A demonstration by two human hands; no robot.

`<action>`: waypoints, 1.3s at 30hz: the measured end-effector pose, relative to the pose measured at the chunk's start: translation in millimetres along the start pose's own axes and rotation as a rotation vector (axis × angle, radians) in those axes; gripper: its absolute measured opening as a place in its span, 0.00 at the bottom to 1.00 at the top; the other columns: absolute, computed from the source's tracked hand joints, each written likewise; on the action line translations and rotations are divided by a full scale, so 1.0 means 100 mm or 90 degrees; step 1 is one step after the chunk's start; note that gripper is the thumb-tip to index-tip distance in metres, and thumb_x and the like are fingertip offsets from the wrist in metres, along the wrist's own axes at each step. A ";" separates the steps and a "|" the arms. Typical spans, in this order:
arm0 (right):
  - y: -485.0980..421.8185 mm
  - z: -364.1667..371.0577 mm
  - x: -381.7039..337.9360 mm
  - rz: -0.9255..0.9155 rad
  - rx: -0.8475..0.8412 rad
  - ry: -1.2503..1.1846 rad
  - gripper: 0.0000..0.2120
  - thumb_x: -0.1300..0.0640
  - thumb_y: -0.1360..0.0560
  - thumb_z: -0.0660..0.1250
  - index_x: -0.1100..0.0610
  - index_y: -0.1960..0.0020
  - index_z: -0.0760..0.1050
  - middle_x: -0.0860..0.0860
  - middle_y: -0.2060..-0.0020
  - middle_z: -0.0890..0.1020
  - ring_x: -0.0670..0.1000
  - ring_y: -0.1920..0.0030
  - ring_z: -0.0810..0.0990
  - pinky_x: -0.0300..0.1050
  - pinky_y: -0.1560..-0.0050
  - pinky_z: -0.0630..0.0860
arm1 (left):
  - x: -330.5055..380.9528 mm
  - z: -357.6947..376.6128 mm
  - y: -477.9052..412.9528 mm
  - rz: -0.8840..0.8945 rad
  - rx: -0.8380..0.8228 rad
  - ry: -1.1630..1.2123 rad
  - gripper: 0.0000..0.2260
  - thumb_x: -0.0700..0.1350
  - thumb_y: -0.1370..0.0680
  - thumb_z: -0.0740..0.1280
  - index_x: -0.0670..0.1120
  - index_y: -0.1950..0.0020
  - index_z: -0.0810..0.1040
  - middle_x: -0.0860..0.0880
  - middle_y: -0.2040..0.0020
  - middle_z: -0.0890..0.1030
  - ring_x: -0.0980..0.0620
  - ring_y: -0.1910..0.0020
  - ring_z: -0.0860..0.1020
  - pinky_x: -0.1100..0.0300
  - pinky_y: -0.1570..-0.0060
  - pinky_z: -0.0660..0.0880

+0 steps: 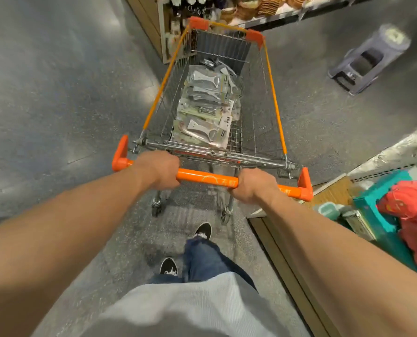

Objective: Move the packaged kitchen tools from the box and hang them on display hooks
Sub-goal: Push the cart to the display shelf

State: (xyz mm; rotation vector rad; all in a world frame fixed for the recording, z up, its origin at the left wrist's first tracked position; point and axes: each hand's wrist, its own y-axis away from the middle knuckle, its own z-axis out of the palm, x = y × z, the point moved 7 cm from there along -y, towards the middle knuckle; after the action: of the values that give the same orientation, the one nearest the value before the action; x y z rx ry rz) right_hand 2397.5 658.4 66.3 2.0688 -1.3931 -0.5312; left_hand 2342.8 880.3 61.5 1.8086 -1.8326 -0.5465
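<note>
The left hand (pixel 160 170) and right hand (pixel 253 187) wrap the cart handle (pixel 207 181), fingertips out of sight behind it. Packaged kitchen tools (pixel 206 110) are piled up, the lower ones buried, the label print too small to read. The grey stool (pixel 370 59) is smeared with blur. The shelf baskets (pixel 263 8) are cut off at the top edge, the red bundle (pixel 414 215) is clipped at the right.

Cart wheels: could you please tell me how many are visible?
2: the left rear wheel below the left hand and the right rear wheel below the right hand. Any front wheels are hidden under the cart.
</note>
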 end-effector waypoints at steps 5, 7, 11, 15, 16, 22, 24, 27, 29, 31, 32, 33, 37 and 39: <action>-0.62 -0.56 0.22 0.034 -0.006 -0.034 0.14 0.41 0.22 0.66 0.51 0.56 0.77 0.49 0.63 0.81 0.51 0.62 0.80 0.50 0.55 0.77 | -0.11 -0.68 -0.82 0.042 0.007 -0.048 0.08 0.55 0.24 0.66 0.52 0.55 0.79 0.53 0.61 0.80 0.50 0.61 0.79 0.55 0.60 0.75; -0.91 -0.78 0.35 0.050 -0.004 -0.044 0.14 0.41 0.23 0.66 0.52 0.56 0.78 0.49 0.63 0.81 0.53 0.61 0.80 0.49 0.55 0.78 | -0.14 -0.96 -1.17 0.056 0.021 -0.073 0.07 0.56 0.23 0.66 0.53 0.55 0.77 0.53 0.62 0.77 0.48 0.61 0.78 0.55 0.60 0.73; -1.40 -1.27 0.64 0.083 -0.009 -0.078 0.16 0.40 0.24 0.66 0.53 0.56 0.79 0.49 0.62 0.81 0.56 0.58 0.81 0.52 0.50 0.81 | -0.11 -1.51 -1.86 0.089 0.019 -0.104 0.08 0.56 0.23 0.67 0.53 0.52 0.78 0.53 0.62 0.76 0.48 0.59 0.77 0.55 0.58 0.72; -1.73 -1.62 0.91 0.127 0.035 -0.099 0.12 0.43 0.25 0.68 0.53 0.55 0.79 0.49 0.63 0.79 0.57 0.59 0.80 0.49 0.55 0.77 | -0.03 -1.95 -2.40 0.138 0.012 -0.109 0.09 0.56 0.23 0.66 0.53 0.59 0.75 0.53 0.62 0.77 0.49 0.62 0.77 0.55 0.60 0.73; -1.83 -1.70 0.98 0.138 0.038 -0.102 0.12 0.44 0.25 0.68 0.52 0.54 0.79 0.49 0.63 0.78 0.57 0.59 0.79 0.49 0.56 0.76 | -0.01 -2.06 -2.54 0.147 0.007 -0.116 0.11 0.56 0.22 0.66 0.53 0.61 0.74 0.52 0.63 0.77 0.51 0.64 0.76 0.56 0.60 0.73; -2.42 -2.17 1.42 0.183 0.019 -0.137 0.12 0.45 0.26 0.67 0.53 0.51 0.78 0.51 0.59 0.80 0.57 0.60 0.78 0.49 0.57 0.74 | 0.10 -2.65 -3.44 0.218 0.009 -0.161 0.15 0.61 0.22 0.65 0.52 0.60 0.76 0.52 0.63 0.79 0.53 0.65 0.77 0.55 0.62 0.74; -2.61 -2.34 1.57 0.202 0.015 -0.146 0.11 0.45 0.25 0.66 0.52 0.52 0.77 0.50 0.61 0.79 0.54 0.62 0.77 0.48 0.58 0.73 | 0.15 -2.88 -3.76 0.242 0.008 -0.176 0.15 0.61 0.22 0.65 0.53 0.61 0.75 0.53 0.64 0.78 0.53 0.65 0.76 0.55 0.62 0.73; -2.91 -2.60 1.78 0.235 0.014 -0.148 0.09 0.46 0.24 0.66 0.51 0.53 0.77 0.50 0.62 0.80 0.50 0.65 0.76 0.45 0.63 0.71 | 0.23 -3.25 -4.26 0.278 0.009 -0.193 0.14 0.62 0.22 0.65 0.54 0.60 0.78 0.54 0.64 0.79 0.51 0.64 0.78 0.54 0.61 0.78; -3.09 -2.78 1.90 0.256 0.012 -0.157 0.09 0.45 0.23 0.66 0.51 0.53 0.77 0.49 0.61 0.81 0.50 0.63 0.78 0.44 0.65 0.72 | 0.29 -3.50 -4.56 0.301 0.006 -0.209 0.14 0.62 0.22 0.65 0.54 0.60 0.78 0.54 0.64 0.80 0.52 0.64 0.79 0.53 0.59 0.81; -3.26 -2.93 2.01 0.276 0.008 -0.195 0.12 0.42 0.23 0.66 0.50 0.51 0.76 0.50 0.59 0.81 0.52 0.60 0.80 0.48 0.58 0.79 | 0.36 -3.73 -4.82 0.327 0.013 -0.232 0.14 0.61 0.21 0.65 0.53 0.60 0.77 0.54 0.64 0.80 0.53 0.65 0.79 0.55 0.60 0.80; -3.34 -3.01 2.06 0.283 0.008 -0.212 0.13 0.40 0.23 0.66 0.50 0.52 0.76 0.50 0.59 0.80 0.53 0.59 0.80 0.50 0.55 0.81 | 0.41 -3.83 -4.95 0.341 0.013 -0.249 0.14 0.60 0.21 0.65 0.52 0.60 0.77 0.53 0.64 0.80 0.53 0.65 0.79 0.56 0.61 0.79; -3.43 -3.09 2.12 0.290 0.008 -0.227 0.14 0.39 0.22 0.65 0.50 0.53 0.75 0.50 0.59 0.80 0.53 0.59 0.79 0.51 0.54 0.81 | 0.46 -3.94 -5.09 0.355 0.006 -0.265 0.14 0.59 0.21 0.65 0.52 0.61 0.77 0.53 0.63 0.80 0.53 0.64 0.79 0.56 0.62 0.78; -3.64 -3.37 2.37 0.330 0.013 -0.261 0.15 0.40 0.21 0.64 0.51 0.57 0.75 0.49 0.61 0.79 0.51 0.60 0.78 0.52 0.52 0.82 | 0.68 -4.34 -5.59 0.405 0.004 -0.316 0.16 0.62 0.21 0.65 0.52 0.61 0.76 0.53 0.62 0.79 0.53 0.65 0.77 0.56 0.63 0.75; -3.76 -3.48 2.51 0.358 0.010 -0.285 0.13 0.41 0.23 0.65 0.50 0.56 0.75 0.49 0.60 0.79 0.52 0.58 0.79 0.53 0.51 0.82 | 0.81 -4.52 -5.83 0.405 -0.018 -0.338 0.15 0.62 0.21 0.65 0.53 0.59 0.75 0.53 0.60 0.78 0.51 0.62 0.77 0.55 0.60 0.74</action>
State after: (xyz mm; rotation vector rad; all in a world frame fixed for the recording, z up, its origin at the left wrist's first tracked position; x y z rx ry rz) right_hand 2966.5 617.5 78.4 1.5062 -2.1388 -0.7592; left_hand 3081.2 808.4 72.0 1.0031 -2.5736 -0.8343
